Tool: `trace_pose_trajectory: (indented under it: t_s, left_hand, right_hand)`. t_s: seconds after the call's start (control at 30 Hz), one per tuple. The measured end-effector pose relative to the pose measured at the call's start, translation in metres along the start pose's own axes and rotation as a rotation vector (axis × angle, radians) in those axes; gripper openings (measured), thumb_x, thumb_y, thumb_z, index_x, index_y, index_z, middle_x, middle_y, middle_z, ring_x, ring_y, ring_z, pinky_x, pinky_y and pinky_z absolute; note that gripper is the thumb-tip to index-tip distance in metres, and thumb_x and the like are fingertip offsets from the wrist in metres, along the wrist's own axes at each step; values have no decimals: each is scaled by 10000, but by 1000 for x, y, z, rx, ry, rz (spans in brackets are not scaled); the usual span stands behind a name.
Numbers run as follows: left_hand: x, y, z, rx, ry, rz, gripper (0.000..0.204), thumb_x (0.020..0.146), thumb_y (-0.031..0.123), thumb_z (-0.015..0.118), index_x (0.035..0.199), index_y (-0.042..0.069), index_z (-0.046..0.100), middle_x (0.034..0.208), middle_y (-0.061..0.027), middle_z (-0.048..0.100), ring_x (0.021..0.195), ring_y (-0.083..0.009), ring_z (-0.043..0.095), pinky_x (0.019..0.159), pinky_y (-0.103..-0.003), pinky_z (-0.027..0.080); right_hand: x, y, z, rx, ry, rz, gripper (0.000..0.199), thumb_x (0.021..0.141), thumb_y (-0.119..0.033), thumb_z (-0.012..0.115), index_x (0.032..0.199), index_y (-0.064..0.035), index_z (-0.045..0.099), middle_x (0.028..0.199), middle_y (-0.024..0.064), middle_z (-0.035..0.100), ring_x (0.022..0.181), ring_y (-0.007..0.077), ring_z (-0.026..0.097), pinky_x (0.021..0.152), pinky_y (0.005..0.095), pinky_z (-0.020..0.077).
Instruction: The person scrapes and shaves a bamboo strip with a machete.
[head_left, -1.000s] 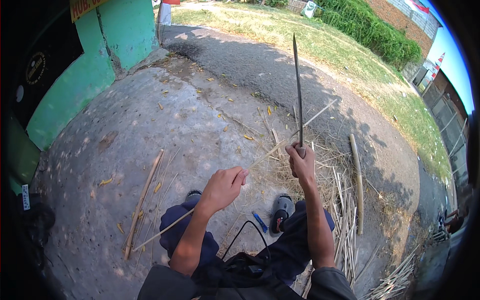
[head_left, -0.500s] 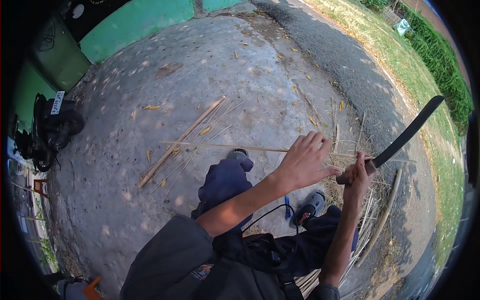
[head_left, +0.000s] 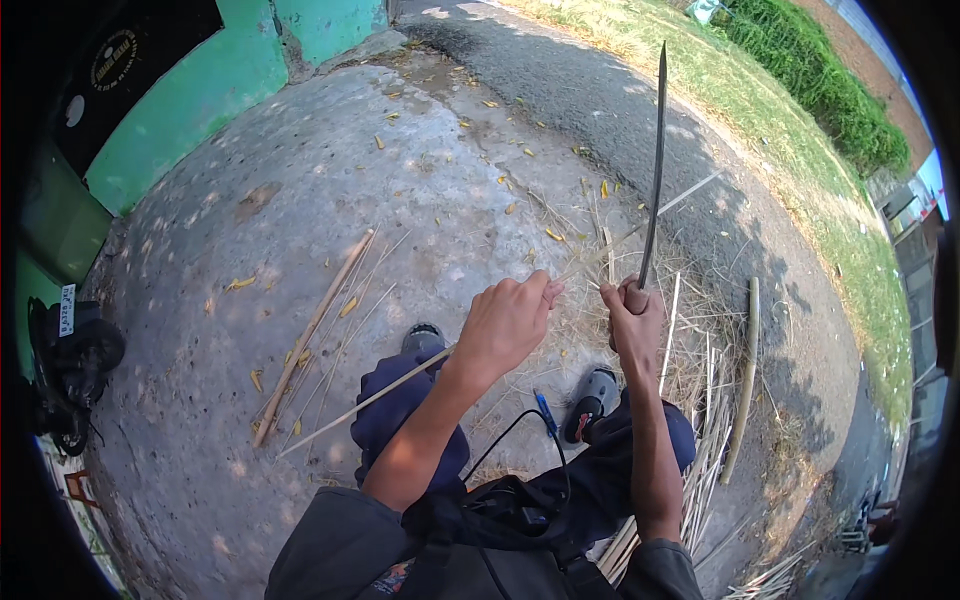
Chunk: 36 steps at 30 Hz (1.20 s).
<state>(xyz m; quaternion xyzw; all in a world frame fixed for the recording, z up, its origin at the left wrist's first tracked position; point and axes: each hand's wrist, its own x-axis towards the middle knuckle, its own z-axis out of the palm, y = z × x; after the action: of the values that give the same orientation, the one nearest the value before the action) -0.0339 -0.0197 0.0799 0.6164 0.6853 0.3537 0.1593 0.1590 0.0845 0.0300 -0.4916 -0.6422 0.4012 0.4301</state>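
Bamboo strip (head_left: 370,400) in left hand (head_left: 508,322), machete (head_left: 656,160) in right hand (head_left: 637,315), you grip both; split slats (head_left: 703,430) lie piled, one pole (head_left: 744,385) looks unsplit.

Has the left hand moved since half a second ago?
Yes: the left hand has moved left, farther from the pale pole lying at far right.

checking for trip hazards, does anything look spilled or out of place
Yes: pale shavings lie strewn untidily beyond the right shoe, and a small blue object lies loose beside that shoe, perhaps easily stepped on.
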Motion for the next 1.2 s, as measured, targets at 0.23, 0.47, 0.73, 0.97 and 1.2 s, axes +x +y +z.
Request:
trace_pose_trajectory:
  t_s: [0.23,0.47,0.73,0.97,1.2]
  left_hand:
    - [-2,12,2,-221,-46,78,337,1120,250,491,940,-8,612,781,-194,677,732,-405,661,683,-475,486]
    - [5,4,5,-440,-255,-46,395,1141,256,455,838,13,525,702,-55,464,683,-144,422,650,-343,419]
    - [3,12,6,-361,-193,-12,406,1138,264,457,834,5,530,679,-85,466,650,-179,434,638,-368,421]
    - [3,18,9,-280,-104,2,363,1111,230,477,890,-35,588,776,-248,651,760,-487,639,703,-517,490]
    - [7,22,12,-244,12,27,398,1125,266,475,874,-29,568,701,-219,575,633,-387,561,645,-462,459]
  right_hand:
    - [-12,-21,4,-239,-51,-277,173,864,-171,746,818,-20,674,611,152,592,526,292,641,561,403,483]
    - [-7,-19,12,-251,-78,-245,172,806,-188,737,893,-40,731,641,218,629,612,428,660,593,451,517]
    - [-13,-16,14,-235,-42,-306,174,804,-172,728,912,-36,732,648,229,632,623,445,660,585,464,516]
    - [-7,-22,12,-285,-98,-253,140,796,-184,713,863,-61,727,675,224,645,668,447,670,622,490,532]
    - [8,-28,17,-278,-58,-294,119,795,-172,686,825,-58,704,682,227,644,676,466,655,623,510,522]
